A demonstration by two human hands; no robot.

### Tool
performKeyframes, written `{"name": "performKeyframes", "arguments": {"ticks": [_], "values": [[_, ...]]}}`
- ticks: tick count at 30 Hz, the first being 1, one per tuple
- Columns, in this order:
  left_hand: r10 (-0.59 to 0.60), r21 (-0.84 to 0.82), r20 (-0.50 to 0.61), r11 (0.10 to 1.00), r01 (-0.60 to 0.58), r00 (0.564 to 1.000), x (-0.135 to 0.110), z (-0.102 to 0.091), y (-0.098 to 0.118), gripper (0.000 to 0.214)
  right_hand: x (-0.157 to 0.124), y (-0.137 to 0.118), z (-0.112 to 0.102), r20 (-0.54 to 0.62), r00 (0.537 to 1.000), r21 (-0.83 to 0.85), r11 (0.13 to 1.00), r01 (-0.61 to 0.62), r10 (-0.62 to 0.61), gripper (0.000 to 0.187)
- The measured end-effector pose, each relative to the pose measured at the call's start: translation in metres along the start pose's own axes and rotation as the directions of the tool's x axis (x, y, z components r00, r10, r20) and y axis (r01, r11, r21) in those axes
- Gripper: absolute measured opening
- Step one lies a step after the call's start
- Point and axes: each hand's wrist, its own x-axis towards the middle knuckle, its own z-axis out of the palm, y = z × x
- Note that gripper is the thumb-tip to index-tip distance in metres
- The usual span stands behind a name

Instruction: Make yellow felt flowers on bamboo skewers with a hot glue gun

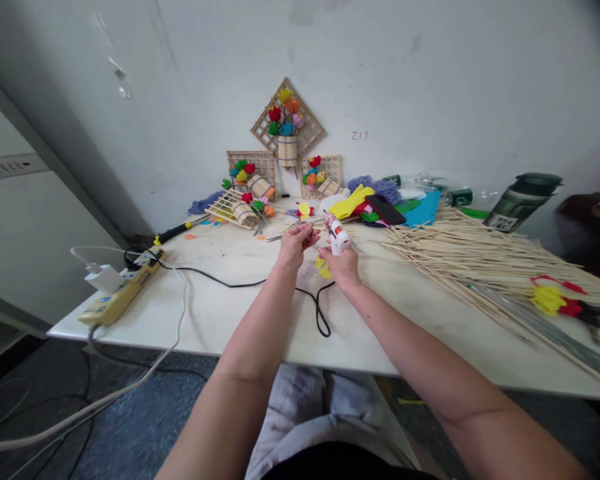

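Note:
My right hand [343, 268] is wrapped round the handle of a white hot glue gun [339, 241], whose patterned nozzle end points up and away from me. Just left of it, my left hand [294, 245] has its fingertips pinched together; what they hold, if anything, is too small to make out. Yellow felt pieces [323, 268] lie on the table by my right hand. Beyond my hands sits a yellow and red felt piece [305, 211]. The black cord [230, 285] loops over the tabletop below my right hand.
A power strip [115, 297] with plugs is at the left edge. Bamboo sticks [480, 250] spread over the right side, near a dark green bottle [523, 200]. Coloured felt sheets [353, 200] lie at the back. Lattice panels with felt flowers [287, 123] lean on the wall.

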Motion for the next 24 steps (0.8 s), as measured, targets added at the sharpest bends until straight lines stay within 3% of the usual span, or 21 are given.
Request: {"name": "performKeyframes", "arguments": {"ticks": [4,9,15,24], "values": [[0.018,0.006,-0.008,1.000,-0.018,1.000,0.002,-0.007,0.000,0.019,-0.002,-0.014,-0.010,0.028,0.999,0.065,0.998,-0.025,0.023,0.047],[0.020,0.017,-0.006,1.000,-0.020,1.000,0.002,-0.011,-0.001,0.020,-0.008,-0.031,-0.022,0.149,0.989,0.112,0.994,0.006,-0.023,0.048],[0.030,0.009,0.019,1.000,-0.030,0.999,0.002,-0.012,-0.002,0.022,-0.008,-0.028,-0.024,0.254,0.966,0.096,0.995,0.031,-0.054,0.050],[0.011,0.029,0.047,1.000,-0.013,0.999,0.001,-0.009,-0.003,0.024,-0.007,-0.028,-0.022,0.278,0.959,0.083,0.996,0.038,-0.060,0.051]]}}
